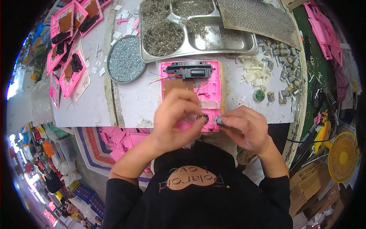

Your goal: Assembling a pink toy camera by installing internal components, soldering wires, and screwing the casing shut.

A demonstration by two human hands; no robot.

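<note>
A pink plastic housing [215, 82] lies in front of me at the table's edge. Across its far end sits a black mechanism [190, 70], with a brown board [179, 84] and thin coloured wires nearer to me. Over the near part of the housing, my left hand [177, 118] is closed in a pinch at a small dark round part [205, 118], which its fingers partly hide. Just right of it, my right hand [246, 126] grips a small grey metal motor [219, 121] between thumb and fingers. The two pinched parts are close together but apart.
Beyond the housing stands a steel compartment tray [198, 52] of springs, beside a round dish [126, 59] of small screws. Loose motors [291, 68], white plastic pieces [255, 72] and a green roll [259, 95] lie right. Assembled pink housings [72, 76] lie left; a yellow fan [343, 156] stands right.
</note>
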